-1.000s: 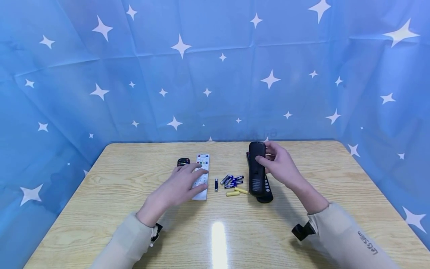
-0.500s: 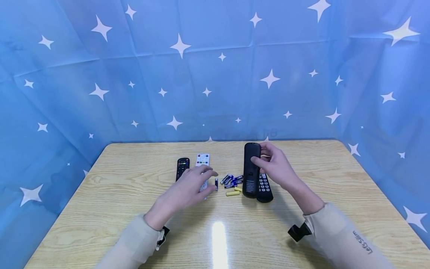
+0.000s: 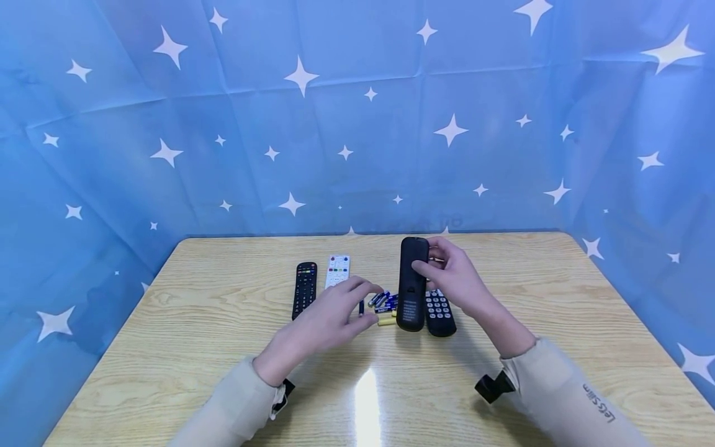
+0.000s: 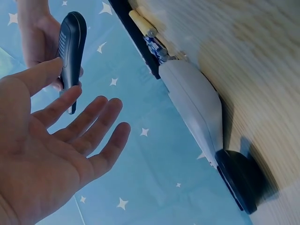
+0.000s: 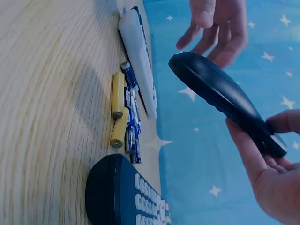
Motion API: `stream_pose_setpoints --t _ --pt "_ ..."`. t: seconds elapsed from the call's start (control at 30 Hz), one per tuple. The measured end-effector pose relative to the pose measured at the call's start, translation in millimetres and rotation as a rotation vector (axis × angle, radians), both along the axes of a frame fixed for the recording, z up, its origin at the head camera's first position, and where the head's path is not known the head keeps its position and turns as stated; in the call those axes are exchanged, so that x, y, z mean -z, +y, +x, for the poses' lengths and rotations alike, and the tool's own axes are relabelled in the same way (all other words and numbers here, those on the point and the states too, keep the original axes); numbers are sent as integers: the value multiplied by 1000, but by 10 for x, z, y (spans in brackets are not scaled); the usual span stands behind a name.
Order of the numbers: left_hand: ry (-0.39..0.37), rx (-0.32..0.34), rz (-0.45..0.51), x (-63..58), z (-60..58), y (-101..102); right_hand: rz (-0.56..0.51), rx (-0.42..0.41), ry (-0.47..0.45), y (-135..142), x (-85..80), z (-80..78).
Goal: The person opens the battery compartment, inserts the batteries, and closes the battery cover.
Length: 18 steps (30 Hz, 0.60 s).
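My right hand [image 3: 460, 282] pinches a black remote control [image 3: 412, 288] by its far end, thumb on the back face. The remote is raised above the table with its back turned up and its buttons facing down. My left hand [image 3: 329, 313] hovers to its left, fingers spread and relaxed, holding nothing. In the left wrist view its fingertips [image 4: 123, 131] stand clear of the table, and the remote shows beyond them. Below lie several blue batteries [image 3: 385, 302] and yellow batteries [image 5: 118, 93], partly hidden by the held remote in the head view.
A second black remote with pale keys [image 3: 441, 313] lies just right of the held one. A white remote [image 3: 337, 270], partly covered by my left hand, and another black remote [image 3: 305, 288] lie to the left. The wooden table [image 3: 167, 347] meets a blue star-patterned cloth [image 3: 357, 124].
My right hand has carried the remote leftward, uncovering the keyed remote beneath. My left hand has moved right from over the white remote toward the held remote.
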<state>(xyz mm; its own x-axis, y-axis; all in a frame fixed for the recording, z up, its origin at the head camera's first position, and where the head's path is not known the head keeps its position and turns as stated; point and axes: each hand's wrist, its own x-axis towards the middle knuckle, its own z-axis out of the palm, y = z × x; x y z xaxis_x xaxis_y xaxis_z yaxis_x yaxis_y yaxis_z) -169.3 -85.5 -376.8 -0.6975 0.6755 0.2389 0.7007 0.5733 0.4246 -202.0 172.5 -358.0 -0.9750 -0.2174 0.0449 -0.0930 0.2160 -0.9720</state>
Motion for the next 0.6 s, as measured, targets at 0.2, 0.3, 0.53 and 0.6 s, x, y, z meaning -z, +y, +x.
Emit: stream_pose_setpoints --t 0.2,0.3,0.53,0.6 --pt "-13 12 25 6 7 59 -26 -6 18 -40 -13 17" --pt "4 20 33 -2 14 91 -43 -11 26 -59 -10 19" --pt "27 19 57 -31 30 128 -86 -20 12 -95 8 32" --pt "26 18 57 -29 31 133 -85 -22 7 -100 14 39"
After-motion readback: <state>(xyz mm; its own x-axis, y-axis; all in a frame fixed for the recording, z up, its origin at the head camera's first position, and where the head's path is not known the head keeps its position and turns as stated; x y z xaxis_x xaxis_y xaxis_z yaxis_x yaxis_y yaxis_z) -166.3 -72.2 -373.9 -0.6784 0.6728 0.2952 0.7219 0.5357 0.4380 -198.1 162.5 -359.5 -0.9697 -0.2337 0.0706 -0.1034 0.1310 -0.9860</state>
